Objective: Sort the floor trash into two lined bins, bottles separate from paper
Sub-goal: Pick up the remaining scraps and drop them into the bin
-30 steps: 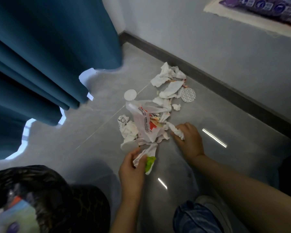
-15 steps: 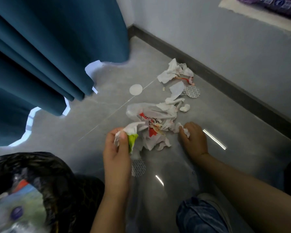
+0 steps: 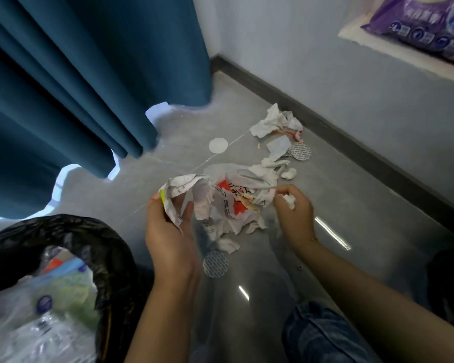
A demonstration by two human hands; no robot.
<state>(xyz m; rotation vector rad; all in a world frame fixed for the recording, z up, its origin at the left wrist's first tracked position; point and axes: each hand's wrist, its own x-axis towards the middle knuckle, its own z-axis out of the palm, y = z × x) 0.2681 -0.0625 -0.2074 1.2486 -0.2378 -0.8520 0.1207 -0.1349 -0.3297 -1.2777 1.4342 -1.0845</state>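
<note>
Paper scraps pinched loosely in my left hand, tissue in my right hand; I judge pieces could slip before the bin.

Left hand palm-up, fingers curled (gripping); right hand fisted, pinching, forearm extended

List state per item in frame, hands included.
left hand: grips crumpled printed paper, lifted off the floor
right hand: pinches a tissue wad
paper pile: loose on the floor
black-lined bin: open, plastic bottles inside
white disc: flat on the floor
patterned discs: flat on the floor
curtain: hanging, hem at the floor
</note>
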